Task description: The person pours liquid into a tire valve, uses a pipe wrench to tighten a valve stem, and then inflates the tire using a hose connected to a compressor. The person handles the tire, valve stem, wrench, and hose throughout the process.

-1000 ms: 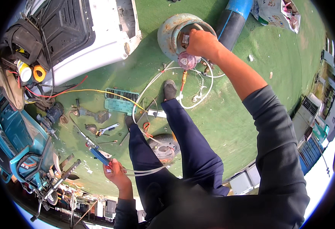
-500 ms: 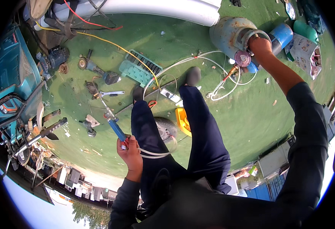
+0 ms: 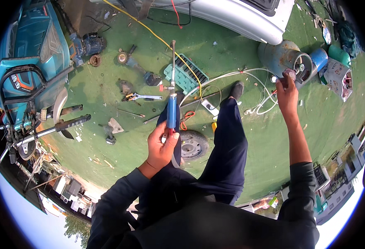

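Note:
My left hand (image 3: 161, 149) is closed round the blue-handled metal torch (image 3: 172, 110), held upright in the picture over my legs, its long nozzle pointing away from me and pale hose trailing below. My right hand (image 3: 287, 95) reaches to the pink regulator (image 3: 289, 74) on the rusty grey gas cylinder (image 3: 274, 56), fingers gripping it. Pale hoses (image 3: 251, 74) run from around the cylinder across the green floor.
A socket case (image 3: 180, 79), adjustable wrench (image 3: 149, 96), grinder (image 3: 134, 66), spare wheel (image 3: 192, 146) and scissors (image 3: 184, 120) lie near my legs. A teal vehicle (image 3: 28, 79) stands left, a white car panel (image 3: 240, 18) beyond, and a blue cylinder (image 3: 318, 60) and printed sack (image 3: 338, 83) right.
My left hand has swung the torch from a leftward slant to upright, higher in view. My right hand has come out of the cylinder's collar down to the regulator. The view has shifted.

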Available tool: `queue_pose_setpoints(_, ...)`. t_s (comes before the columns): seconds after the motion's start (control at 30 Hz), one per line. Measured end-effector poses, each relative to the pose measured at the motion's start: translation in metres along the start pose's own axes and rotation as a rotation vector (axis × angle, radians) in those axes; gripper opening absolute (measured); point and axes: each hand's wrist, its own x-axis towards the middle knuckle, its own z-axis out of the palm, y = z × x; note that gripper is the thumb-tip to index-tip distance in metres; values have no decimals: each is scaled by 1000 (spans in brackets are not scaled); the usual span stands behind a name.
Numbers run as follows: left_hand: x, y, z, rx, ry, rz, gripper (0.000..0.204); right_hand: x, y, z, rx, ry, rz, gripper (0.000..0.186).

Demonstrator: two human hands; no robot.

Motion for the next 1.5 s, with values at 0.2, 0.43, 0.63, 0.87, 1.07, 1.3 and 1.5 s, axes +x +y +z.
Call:
queue_pose_setpoints(0.2,27,48,10,348,-237,403,50,-190,-223,62,1116,-215,12,66)
queue_pose_setpoints(0.43,55,47,16,393,-482,590,56,-216,-205,85,1268,327,329,25)
queue_pose_setpoints(0.63,41,44,76,426,-727,567,49,-290,-159,112,1447,251,588,23)
queue_pose_setpoints(0.87,-18,-27,100,769,-1292,703,34,-410,-129,180,1605,433,762,19)
queue_pose_setpoints(1.07,-107,-114,87,656,-1476,901,26,-523,-138,237,2066,605,829,21)
queue_pose_setpoints(1.3,-255,-190,20,1019,-1581,627,46,-675,-147,320,2393,1090,969,26)
queue_pose_setpoints(1.5,-287,-282,-56,1109,-1390,-164,34,-811,-164,397,2416,1379,1218,30)
